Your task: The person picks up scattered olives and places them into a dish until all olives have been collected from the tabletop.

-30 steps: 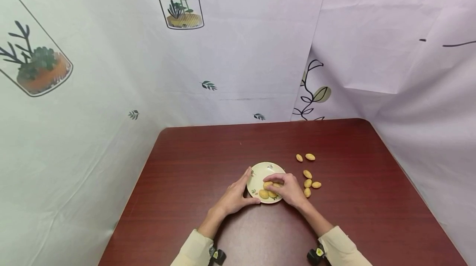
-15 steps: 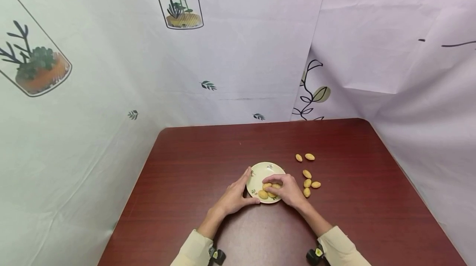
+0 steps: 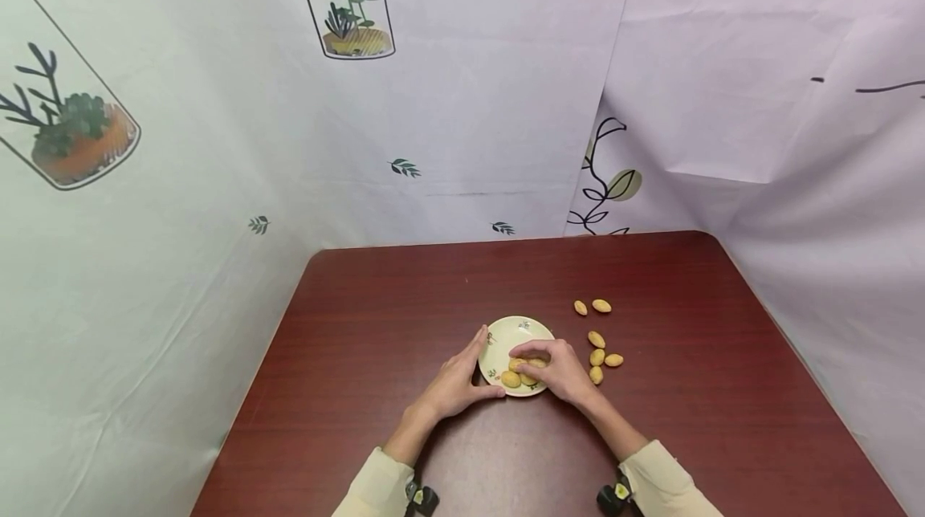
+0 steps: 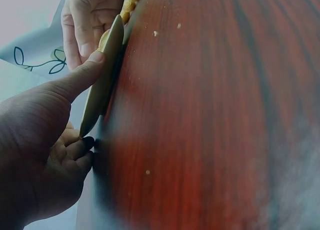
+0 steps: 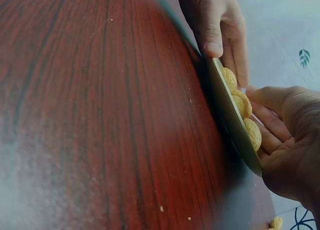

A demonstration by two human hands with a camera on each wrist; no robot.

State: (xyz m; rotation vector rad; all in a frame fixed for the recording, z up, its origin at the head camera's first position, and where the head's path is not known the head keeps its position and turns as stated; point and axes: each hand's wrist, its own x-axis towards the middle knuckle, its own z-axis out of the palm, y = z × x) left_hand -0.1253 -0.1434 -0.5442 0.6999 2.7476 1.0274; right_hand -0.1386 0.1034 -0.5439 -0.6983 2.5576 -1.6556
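Observation:
A small cream plate with a leafy print point(image 3: 506, 335) lies on the table, bearing several yellow oval nut-like pieces point(image 3: 511, 380). My left hand point(image 3: 454, 385) grips it from the left, thumb on the near rim and fingers along the far left edge. Over the plate's right side, my right hand point(image 3: 565, 372) reaches in, its thumb and forefinger pinching one yellow oval piece point(image 3: 516, 364). The right hand covers part of the others. In the right wrist view, the right thumb meets the middle piece point(image 5: 242, 103) in the row above the rim.
Several more yellow oval pieces point(image 3: 596, 357) lie loose on the dark red wooden table point(image 3: 390, 300), right of the plate. Printed cloth walls point(image 3: 470, 116) stand behind the table and along both sides. Tiny crumbs point(image 4: 155, 33) dot the tabletop.
The right fingers and the yellow piece between them have shifted very slightly left on the plate, and the nearest piece with them. The left hand and plate stay in place.

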